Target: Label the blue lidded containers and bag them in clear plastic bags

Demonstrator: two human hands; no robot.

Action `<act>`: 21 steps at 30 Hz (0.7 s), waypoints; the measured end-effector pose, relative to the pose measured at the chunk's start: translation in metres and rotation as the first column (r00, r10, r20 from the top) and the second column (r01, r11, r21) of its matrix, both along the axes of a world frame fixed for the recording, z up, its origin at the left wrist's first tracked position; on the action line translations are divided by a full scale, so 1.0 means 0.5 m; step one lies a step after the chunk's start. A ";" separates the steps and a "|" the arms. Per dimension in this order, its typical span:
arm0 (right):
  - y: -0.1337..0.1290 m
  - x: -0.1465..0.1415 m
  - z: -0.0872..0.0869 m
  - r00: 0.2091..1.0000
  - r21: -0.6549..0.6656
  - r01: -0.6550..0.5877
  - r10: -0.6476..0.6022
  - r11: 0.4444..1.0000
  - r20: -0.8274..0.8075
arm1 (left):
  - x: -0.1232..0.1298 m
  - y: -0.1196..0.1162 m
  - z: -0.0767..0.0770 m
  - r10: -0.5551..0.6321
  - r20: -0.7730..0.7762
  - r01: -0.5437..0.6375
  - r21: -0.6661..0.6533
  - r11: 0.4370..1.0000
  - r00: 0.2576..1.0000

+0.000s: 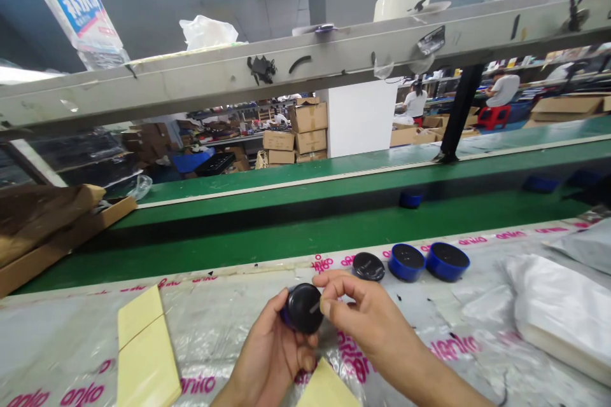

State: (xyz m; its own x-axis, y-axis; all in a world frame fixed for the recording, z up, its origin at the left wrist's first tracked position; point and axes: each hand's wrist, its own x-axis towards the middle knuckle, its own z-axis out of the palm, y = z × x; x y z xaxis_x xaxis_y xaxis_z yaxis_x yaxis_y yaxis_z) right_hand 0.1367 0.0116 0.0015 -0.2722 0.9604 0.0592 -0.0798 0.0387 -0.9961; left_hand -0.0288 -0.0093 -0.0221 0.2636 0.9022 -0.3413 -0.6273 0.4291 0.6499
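My left hand [277, 356] holds a round black device with a blue side [303, 308], its flat black face tilted up toward me. My right hand [358, 311] is at the right edge of that face, thumb and forefinger pinched together. Whatever is between those fingertips is too small to make out. A short grey mark shows on the black face close to them. Just beyond my right hand lies a black disc [368, 266]. Two more round blue devices with black tops, one [407, 262] beside the other [447, 261], stand to its right.
Yellow sheets [146, 350] lie at the left, with another yellow piece [328, 388] below my hands. White plastic bags [568, 311] are piled at the right. A green conveyor belt [296, 235] runs behind the plastic-covered table, carrying several blue devices. Above it crosses a metal shelf [324, 60].
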 end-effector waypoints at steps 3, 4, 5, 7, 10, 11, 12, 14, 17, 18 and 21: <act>0.003 0.000 -0.004 0.999 0.011 -0.006 0.005 1.000 0.038 | 0.000 0.002 -0.005 -0.007 0.001 0.007 -0.009 1.000 1.000; 0.004 0.001 -0.004 0.999 0.011 -0.006 0.006 1.000 0.048 | 0.000 0.002 -0.006 -0.011 0.002 0.011 -0.011 1.000 1.000; 0.005 0.002 -0.003 0.999 0.007 -0.006 0.005 1.000 0.054 | 0.000 0.002 -0.007 -0.015 0.004 0.015 -0.013 1.000 1.000; 0.006 0.002 -0.002 0.999 0.003 -0.005 0.005 1.000 0.049 | 0.001 0.001 -0.007 -0.030 0.008 0.030 -0.009 1.000 1.000; 0.005 -0.001 -0.001 1.000 -0.001 -0.006 0.006 1.000 0.013 | 0.002 0.000 -0.007 -0.076 -0.013 0.076 0.005 0.997 0.997; 0.004 -0.002 -0.002 1.000 -0.011 -0.010 0.010 1.000 -0.006 | 0.002 0.000 -0.008 -0.094 -0.025 0.094 0.011 0.995 0.995; 0.004 -0.004 -0.002 1.000 -0.023 -0.016 0.016 1.000 -0.026 | 0.002 0.000 -0.008 -0.110 -0.036 0.110 0.018 0.994 0.993; 0.003 -0.005 -0.004 0.998 -0.030 -0.021 0.019 0.999 -0.058 | 0.002 0.001 -0.009 -0.124 -0.050 0.125 0.031 0.992 0.991; 0.004 -0.003 -0.007 0.997 0.004 -0.015 0.015 1.000 -0.074 | 0.002 0.003 -0.011 -0.126 -0.061 0.128 0.029 0.991 0.990; 0.004 -0.002 -0.008 0.997 0.020 -0.014 0.016 1.000 -0.071 | 0.002 0.004 -0.011 -0.127 -0.062 0.129 0.024 0.991 0.990; 0.005 0.001 -0.012 0.998 0.052 -0.023 0.026 0.998 -0.060 | 0.004 0.005 -0.013 -0.114 -0.058 0.115 0.013 0.993 0.992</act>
